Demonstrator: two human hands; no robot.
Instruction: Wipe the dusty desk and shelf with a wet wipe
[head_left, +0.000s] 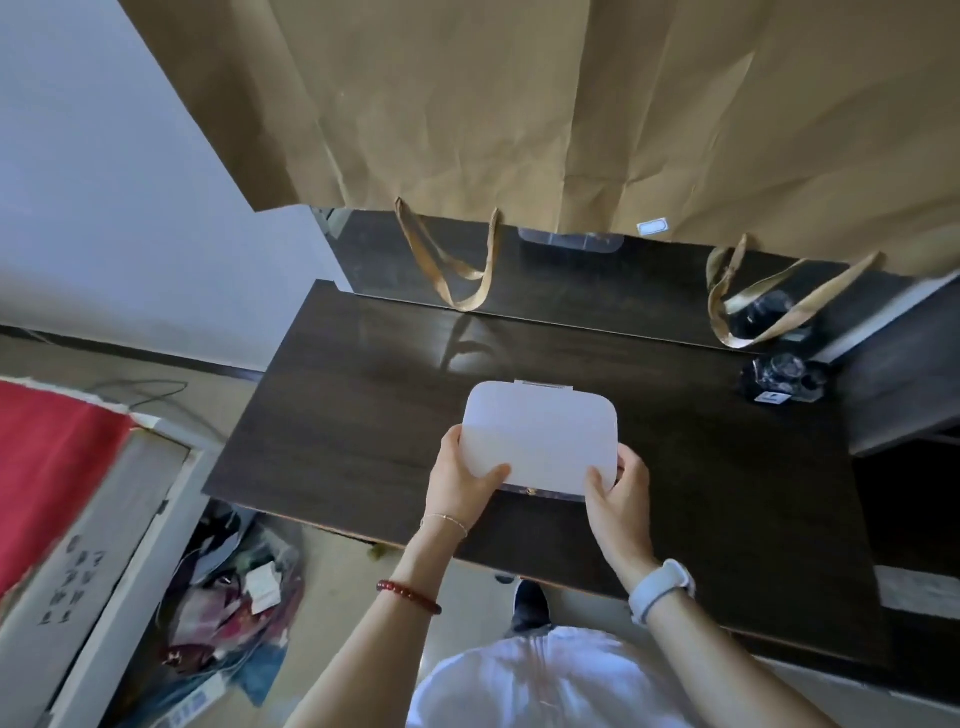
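A white plastic wipe box (540, 431) with a rounded lid sits on the dark wooden desk (353, 415), near its front middle. My left hand (462, 480) grips the box's near left corner, thumb on top of the lid. My right hand (621, 486) holds the near right corner. The lid looks closed, and no wipe is visible. A mirror (582, 280) stands along the back of the desk.
Two big brown paper bags (519, 104) hang over the mirror, handles dangling down. A clear glass bottle (784, 376) stands at the desk's back right. A grey shelf unit (904, 379) is at the right. A cardboard box (78, 545) and clutter lie on the floor at left.
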